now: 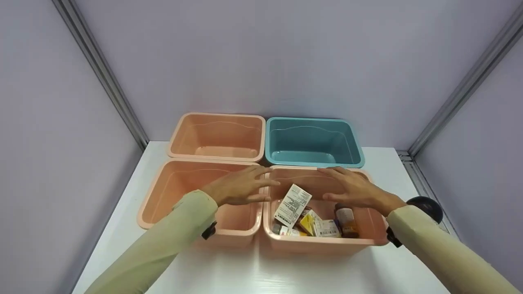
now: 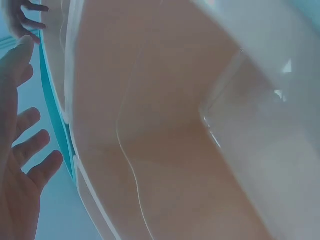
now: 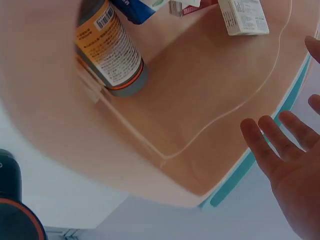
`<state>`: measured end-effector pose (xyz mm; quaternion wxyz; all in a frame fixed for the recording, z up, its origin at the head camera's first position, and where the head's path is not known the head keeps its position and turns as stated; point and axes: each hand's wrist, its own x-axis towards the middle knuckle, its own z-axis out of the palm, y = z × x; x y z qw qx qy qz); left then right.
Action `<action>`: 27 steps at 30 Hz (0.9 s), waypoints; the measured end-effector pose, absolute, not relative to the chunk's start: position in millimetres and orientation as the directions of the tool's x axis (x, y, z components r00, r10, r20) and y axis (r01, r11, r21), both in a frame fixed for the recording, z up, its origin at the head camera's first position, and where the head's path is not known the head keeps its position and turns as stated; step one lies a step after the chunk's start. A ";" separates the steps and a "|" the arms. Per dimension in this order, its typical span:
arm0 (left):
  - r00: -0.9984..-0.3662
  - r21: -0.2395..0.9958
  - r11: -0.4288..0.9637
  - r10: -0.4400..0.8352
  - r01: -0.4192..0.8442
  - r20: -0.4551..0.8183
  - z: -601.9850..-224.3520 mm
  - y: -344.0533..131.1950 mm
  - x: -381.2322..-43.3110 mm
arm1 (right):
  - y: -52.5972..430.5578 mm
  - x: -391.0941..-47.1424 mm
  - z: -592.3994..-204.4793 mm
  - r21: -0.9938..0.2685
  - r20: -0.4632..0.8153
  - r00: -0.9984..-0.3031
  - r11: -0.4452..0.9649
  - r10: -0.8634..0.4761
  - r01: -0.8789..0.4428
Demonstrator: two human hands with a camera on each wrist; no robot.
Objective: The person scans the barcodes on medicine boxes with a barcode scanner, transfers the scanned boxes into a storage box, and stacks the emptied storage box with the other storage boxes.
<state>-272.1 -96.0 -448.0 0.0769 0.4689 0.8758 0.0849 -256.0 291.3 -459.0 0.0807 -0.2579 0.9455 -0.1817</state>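
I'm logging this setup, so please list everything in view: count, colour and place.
Peach tubs: three, peach, back left, front left, front right
Teal tub: one, teal, back right
White cartons: two, mostly white, front-right tub
Yellow carton: one, yellow, between those
Bottle: one, dark with orange-and-white label, same tub's right part
Other packs: count unclear, mixed colours, partly hidden, same tub
Round object: one, black, right of the tubs
Table: one, white, under the tubs
Panels: three, pale grey, left, back, right
Rails: several, grey, panel edges
Wrist devices: two, black, wrists
Sleeves: two, pale green, forearms
Left hand: one, bare, over front tubs' adjoining rims
Right hand: one, bare, over front-right tub
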 end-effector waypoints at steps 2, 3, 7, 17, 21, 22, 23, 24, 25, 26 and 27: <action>-0.530 0.213 0.531 0.845 0.820 -0.066 -449.9 -93.2 -269.0 | 288.0 -257.4 -461.8 -0.395 -0.079 -0.836 0.787 -0.543 -0.474; -0.526 0.208 0.528 0.847 0.823 -0.073 -450.9 -92.2 -267.6 | 286.1 -258.3 -463.4 -0.403 -0.093 -0.826 0.780 -0.556 -0.479; -0.513 0.185 0.522 0.853 0.833 -0.100 -454.4 -89.6 -264.2 | 277.9 -261.8 -469.3 -0.453 -0.146 -0.790 0.750 -0.596 -0.482; -0.494 0.214 0.504 0.863 0.837 -0.100 -460.9 -93.7 -261.3 | 254.3 -279.1 -480.0 -0.637 -0.172 -0.689 0.614 -0.704 -0.467; -0.505 0.253 0.514 0.857 0.820 -0.105 -463.4 -94.1 -260.5 | 249.8 -284.6 -480.9 -0.660 -0.239 -0.686 0.633 -0.687 -0.404; -0.508 0.257 0.518 0.855 0.816 -0.108 -463.8 -94.0 -260.6 | 248.5 -285.9 -480.9 -0.653 -0.253 -0.689 0.646 -0.679 -0.395; -0.511 0.262 0.520 0.853 0.813 -0.109 -464.2 -93.7 -260.6 | 247.4 -287.1 -480.9 -0.645 -0.269 -0.697 0.662 -0.664 -0.382; -0.514 0.263 0.523 0.851 0.811 -0.110 -464.7 -93.3 -260.7 | 246.3 -288.2 -480.9 -0.634 -0.283 -0.706 0.679 -0.649 -0.370; -0.514 0.264 0.524 0.850 0.810 -0.113 -465.1 -93.0 -261.0 | 245.2 -289.4 -481.2 -0.626 -0.290 -0.707 0.687 -0.645 -0.369; -0.514 0.260 0.525 0.850 0.810 -0.115 -465.6 -92.7 -261.3 | 244.0 -290.6 -481.6 -0.618 -0.294 -0.707 0.693 -0.643 -0.373; -0.513 0.257 0.525 0.850 0.812 -0.116 -466.3 -92.2 -261.4 | 242.9 -291.7 -482.2 -0.609 -0.291 -0.704 0.693 -0.648 -0.386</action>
